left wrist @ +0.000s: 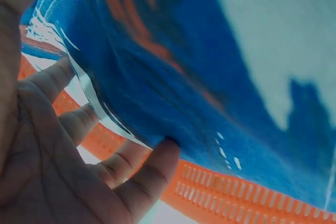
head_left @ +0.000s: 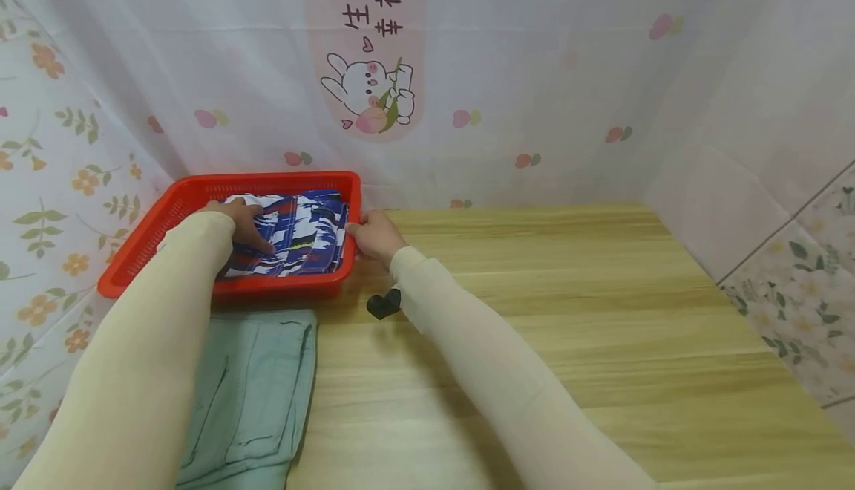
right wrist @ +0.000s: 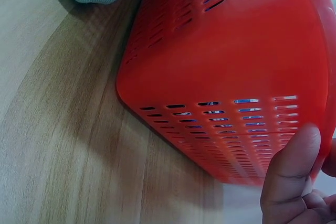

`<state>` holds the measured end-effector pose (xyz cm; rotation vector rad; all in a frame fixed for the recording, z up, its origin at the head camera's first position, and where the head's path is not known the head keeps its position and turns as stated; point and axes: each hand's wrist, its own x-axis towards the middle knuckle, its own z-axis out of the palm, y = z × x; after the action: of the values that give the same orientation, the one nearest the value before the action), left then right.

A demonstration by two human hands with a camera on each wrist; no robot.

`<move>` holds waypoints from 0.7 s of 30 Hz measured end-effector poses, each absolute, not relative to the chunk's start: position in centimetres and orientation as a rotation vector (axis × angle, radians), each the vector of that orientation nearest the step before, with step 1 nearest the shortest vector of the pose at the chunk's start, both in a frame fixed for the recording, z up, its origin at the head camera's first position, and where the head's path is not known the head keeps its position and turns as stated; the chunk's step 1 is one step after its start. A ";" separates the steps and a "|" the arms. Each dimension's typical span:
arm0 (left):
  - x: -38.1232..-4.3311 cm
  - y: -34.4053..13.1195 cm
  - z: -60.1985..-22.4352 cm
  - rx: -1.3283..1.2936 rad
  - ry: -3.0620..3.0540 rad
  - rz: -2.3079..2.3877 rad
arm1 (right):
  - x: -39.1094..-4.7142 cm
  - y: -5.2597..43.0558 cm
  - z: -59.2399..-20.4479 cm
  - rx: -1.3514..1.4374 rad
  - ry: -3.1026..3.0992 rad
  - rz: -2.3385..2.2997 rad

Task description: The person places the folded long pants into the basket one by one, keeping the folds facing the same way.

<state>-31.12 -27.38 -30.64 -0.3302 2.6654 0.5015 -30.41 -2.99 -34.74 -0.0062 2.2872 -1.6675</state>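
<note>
A red plastic basket [head_left: 280, 282] with slotted walls stands at the back left of the table. In it lies a folded garment [head_left: 297, 230] with a blue, white, red and black print. My left hand [head_left: 240, 219] reaches inside and rests at the garment's left part. Spread fingers [left wrist: 147, 177] touch the cloth's edge in the left wrist view. At the basket's right end, my right hand [head_left: 377, 236] grips the rim, with the thumb [right wrist: 296, 153] on the outer wall in the right wrist view.
Folded pale green trousers [head_left: 254, 393] lie in front of the basket, partly hidden by the left sleeve. Wood-grain tabletop [head_left: 568, 312] spreads to the right. A printed curtain [head_left: 501, 67] hangs close behind the basket. A black heart-shaped piece [head_left: 383, 304] sits by the right cuff.
</note>
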 end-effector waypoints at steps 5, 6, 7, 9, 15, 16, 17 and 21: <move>-31.1 -27.5 -31.4 -0.390 2.654 0.550 | -30.2 -3.3 -34.9 -0.006 2.272 -1.680; -31.2 -27.6 -31.5 -0.389 2.657 0.542 | -30.2 -3.3 -35.0 -0.011 2.267 -1.685; -31.3 -27.7 -31.6 -0.384 2.666 0.527 | -30.1 -3.3 -35.0 -0.015 2.265 -1.687; -31.4 -27.8 -31.8 -0.362 2.683 0.494 | -30.0 -3.3 -35.0 -0.015 2.261 -1.684; -31.1 -28.2 -30.8 -0.306 2.669 0.451 | -30.1 -3.3 -34.9 -0.082 2.269 -1.681; -31.0 -28.1 -30.4 -0.312 2.644 0.477 | -30.1 -3.3 -34.9 -0.089 2.278 -1.681; -30.9 -28.0 -29.9 -0.322 2.614 0.502 | -30.2 -3.2 -34.9 -0.096 2.283 -1.682; -30.2 -27.0 -27.7 -0.229 2.629 0.449 | -30.5 -2.8 -35.1 -0.079 2.300 -1.675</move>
<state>-30.19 -26.97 -27.68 -0.2290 2.6289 0.4493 -30.45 -2.80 -35.06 -0.0795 2.3000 -1.6748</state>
